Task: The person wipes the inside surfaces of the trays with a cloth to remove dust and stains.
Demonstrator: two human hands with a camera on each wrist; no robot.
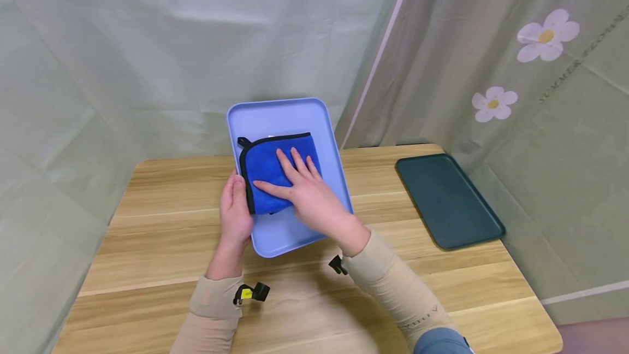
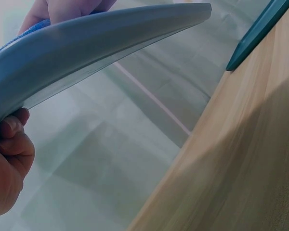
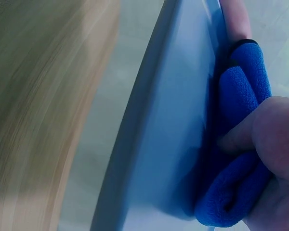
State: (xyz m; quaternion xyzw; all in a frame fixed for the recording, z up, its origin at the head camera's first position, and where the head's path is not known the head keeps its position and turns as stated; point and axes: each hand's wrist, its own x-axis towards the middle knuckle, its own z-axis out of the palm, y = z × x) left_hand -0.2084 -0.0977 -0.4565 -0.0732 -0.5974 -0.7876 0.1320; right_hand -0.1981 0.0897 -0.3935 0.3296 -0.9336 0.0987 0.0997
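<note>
A light blue tray is held up off the table, tilted, in the head view. My left hand grips its left edge, thumb on top and curled fingers underneath, as the left wrist view shows. On the tray lies a folded blue towel with black edging and a small black loop. My right hand presses on the towel with spread, straight fingers. In the right wrist view, the towel shows thick rolled folds, and one digit pushes in between them.
A dark green tray lies on the right side of the wooden table. Pale curtains hang close behind the table and at both sides, with flowers printed on the right one.
</note>
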